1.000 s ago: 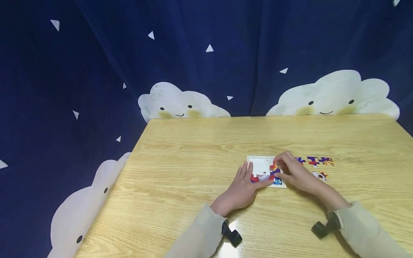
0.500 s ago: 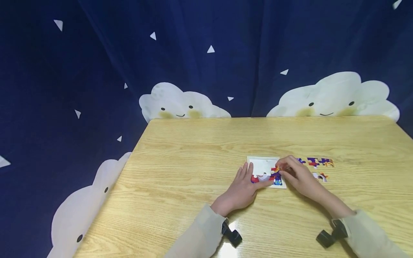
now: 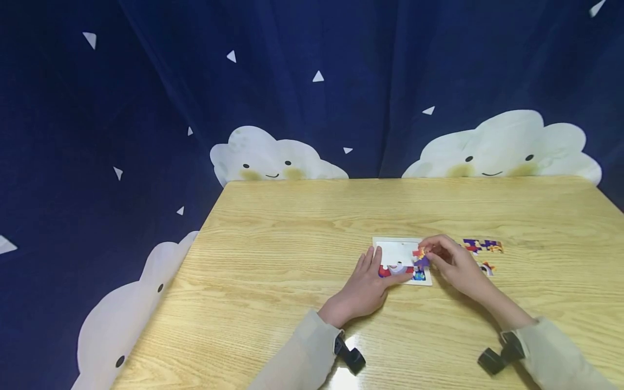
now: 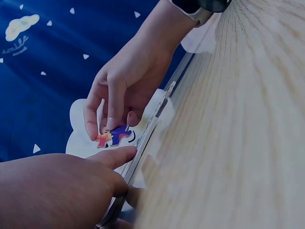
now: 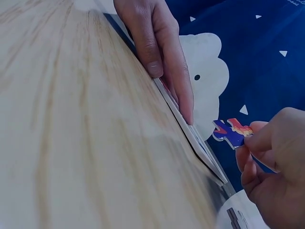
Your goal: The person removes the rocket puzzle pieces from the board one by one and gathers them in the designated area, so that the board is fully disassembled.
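Observation:
In the head view, a white-framed jigsaw puzzle tray (image 3: 396,239) lies on the table, with pieces fitted along its near edge. My left hand (image 3: 361,284) rests on the tray's left and near sides, thumb and fingers extended. My right hand (image 3: 455,265) pinches a purple, red and orange puzzle piece (image 3: 421,258) between thumb and fingers over the tray's right side. Both wrist views show this puzzle piece (image 4: 118,135) raised off the tray; in the right wrist view, the piece (image 5: 231,133) is tilted.
Joined loose pieces (image 3: 482,245) lie to the right of the tray, partly behind my right hand. Nearer is another piece (image 3: 487,268) with an eye printed on it. A dark blue curtain (image 3: 292,81) with clouds hangs behind the wooden table (image 3: 273,233).
My right hand has shifted slightly right from the tray and lifted the purple and orange puzzle piece off its right side. My left hand stays in place.

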Available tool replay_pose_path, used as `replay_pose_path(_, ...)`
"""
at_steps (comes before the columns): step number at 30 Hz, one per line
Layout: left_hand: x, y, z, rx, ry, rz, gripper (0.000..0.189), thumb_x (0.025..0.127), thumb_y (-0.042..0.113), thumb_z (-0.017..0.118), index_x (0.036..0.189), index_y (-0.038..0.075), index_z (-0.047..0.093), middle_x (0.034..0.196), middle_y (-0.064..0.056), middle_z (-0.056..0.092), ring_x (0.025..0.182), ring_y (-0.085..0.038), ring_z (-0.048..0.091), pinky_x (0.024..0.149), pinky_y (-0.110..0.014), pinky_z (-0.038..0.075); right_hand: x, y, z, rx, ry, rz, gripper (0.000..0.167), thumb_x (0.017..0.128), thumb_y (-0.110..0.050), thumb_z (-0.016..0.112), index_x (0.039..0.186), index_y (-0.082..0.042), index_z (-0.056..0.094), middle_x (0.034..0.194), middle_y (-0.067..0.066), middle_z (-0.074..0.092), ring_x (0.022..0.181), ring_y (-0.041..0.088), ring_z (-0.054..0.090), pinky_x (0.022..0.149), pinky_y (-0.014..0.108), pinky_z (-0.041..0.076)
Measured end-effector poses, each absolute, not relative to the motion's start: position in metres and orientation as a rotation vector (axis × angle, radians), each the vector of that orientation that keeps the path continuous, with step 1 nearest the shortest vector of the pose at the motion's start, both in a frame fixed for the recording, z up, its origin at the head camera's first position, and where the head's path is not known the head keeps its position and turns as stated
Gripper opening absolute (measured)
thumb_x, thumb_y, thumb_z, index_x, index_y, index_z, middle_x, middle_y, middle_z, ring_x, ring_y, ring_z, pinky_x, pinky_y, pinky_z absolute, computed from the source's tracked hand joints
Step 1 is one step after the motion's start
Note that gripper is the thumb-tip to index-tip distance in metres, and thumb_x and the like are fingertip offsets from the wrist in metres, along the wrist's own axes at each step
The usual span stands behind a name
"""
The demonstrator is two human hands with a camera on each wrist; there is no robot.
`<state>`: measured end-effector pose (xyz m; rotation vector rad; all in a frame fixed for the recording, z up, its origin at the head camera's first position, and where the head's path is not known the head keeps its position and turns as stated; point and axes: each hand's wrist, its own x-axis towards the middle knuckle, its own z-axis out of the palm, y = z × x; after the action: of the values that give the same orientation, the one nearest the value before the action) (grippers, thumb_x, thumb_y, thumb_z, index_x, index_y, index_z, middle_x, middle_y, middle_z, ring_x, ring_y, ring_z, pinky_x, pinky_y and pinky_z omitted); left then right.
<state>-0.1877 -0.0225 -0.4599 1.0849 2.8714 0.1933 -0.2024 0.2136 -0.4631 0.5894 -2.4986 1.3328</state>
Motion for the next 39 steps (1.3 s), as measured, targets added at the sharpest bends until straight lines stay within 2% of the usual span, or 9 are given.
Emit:
replay_pose_path(10,-0.187,-0.023,-0.459,1.077,2.867,0.208,0.054,0.103,0.016,0.040,0.146,0.048,0.038,0.158,-0.032,0.020,0.150,-0.045,0.014,0.124,-0.051,0.022,-0.196,0.231,-0.466,0.492,-2.487,1.333,0.018,0.095,0.003,0.056,0.111,-0.002,0.062,0.089,-0.010,0.057,0.070,0.001,0.052,0.057,0.016,0.044)
replay_pose_path(14,-0.187,-0.023,-0.460,1.076,2.866,0.216,0.054,0.103,0.016,0.039,0.146,0.048,0.038,0.158,-0.032,0.020,0.151,-0.044,0.014,0.124,-0.051,0.022,-0.193,0.239,-0.467,0.471,-2.459,1.352,0.018,0.094,0.007,0.055,0.110,0.001,0.062,0.089,-0.015,0.059,0.071,-0.001,0.054,0.059,0.014,0.045)
replay_pose_path(21,-0.188,-0.023,-0.461,1.079,2.862,0.219,0.055,0.103,0.015,0.038,0.147,0.049,0.036,0.158,-0.032,0.018,0.151,-0.044,0.013,0.125,-0.050,0.021,-0.189,0.256,-0.470,0.431,-2.448,1.314,0.020,0.093,0.008,0.056,0.110,0.000,0.062,0.091,-0.016,0.055,0.069,0.000,0.048,0.054,0.016,0.042)
replay_pose_path(23,-0.188,-0.023,-0.462,1.084,2.864,0.215,0.055,0.103,0.016,0.038,0.147,0.049,0.035,0.159,-0.032,0.018,0.151,-0.044,0.013,0.125,-0.050,0.021,-0.187,0.261,-0.471,0.402,-2.459,1.280,0.019,0.094,0.007,0.056,0.110,-0.001,0.062,0.092,-0.018,0.055,0.070,-0.001,0.047,0.054,0.016,0.041)
replay_pose_path(29,-0.189,-0.022,-0.462,1.096,2.874,0.203,0.054,0.103,0.017,0.038,0.147,0.049,0.035,0.158,-0.032,0.019,0.151,-0.044,0.013,0.125,-0.050,0.022,-0.182,0.278,-0.470,0.308,-2.457,1.242,0.017,0.094,0.006,0.056,0.109,0.002,0.063,0.092,-0.023,0.054,0.080,-0.009,0.049,0.064,0.005,0.043)
replay_pose_path(36,-0.188,-0.023,-0.461,1.103,2.881,0.203,0.054,0.103,0.017,0.039,0.147,0.049,0.036,0.158,-0.032,0.021,0.150,-0.045,0.016,0.124,-0.050,0.024,-0.180,0.292,-0.470,0.263,-2.474,1.222,0.018,0.094,0.006,0.054,0.110,0.003,0.062,0.095,-0.028,0.053,0.078,-0.009,0.048,0.061,0.007,0.042)
replay_pose_path(39,-0.188,-0.023,-0.461,1.108,2.883,0.199,0.054,0.103,0.017,0.039,0.147,0.048,0.036,0.157,-0.032,0.022,0.150,-0.045,0.016,0.124,-0.050,0.024,-0.179,0.297,-0.470,0.244,-2.475,1.198,0.018,0.093,0.007,0.056,0.109,0.003,0.062,0.094,-0.030,0.053,0.081,-0.013,0.048,0.065,0.003,0.041)
